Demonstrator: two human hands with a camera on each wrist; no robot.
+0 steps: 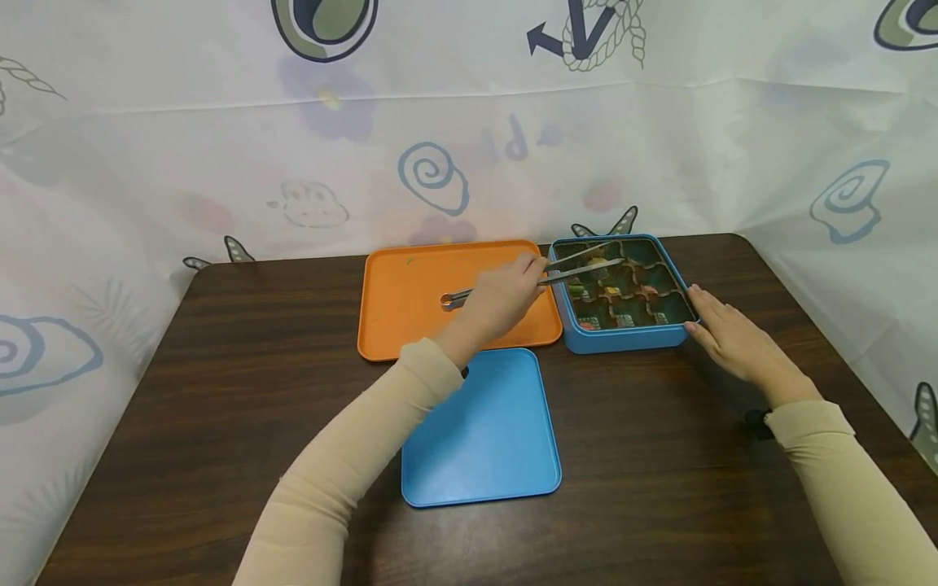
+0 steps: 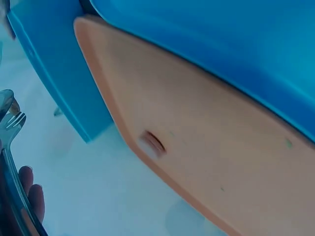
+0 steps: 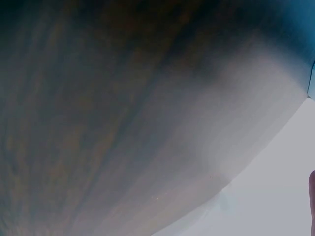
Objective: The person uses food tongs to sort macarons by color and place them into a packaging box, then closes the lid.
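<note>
My left hand grips a pair of metal tongs, whose tips reach over the blue compartment box. In the left wrist view the tongs have one fork-like end, and a small brownish piece shows between the tips; its kind is unclear. Dark compartments in the box hold several small coloured pieces, too small to identify. My right hand rests against the box's right side with fingers extended. In the right wrist view only a fingertip shows at the right edge.
An orange tray stands left of the box, under my left hand. A small reddish-brown piece and green bits lie on it. Nearer me is a blue tray, partly behind my left sleeve. A printed cloth hangs behind the dark table.
</note>
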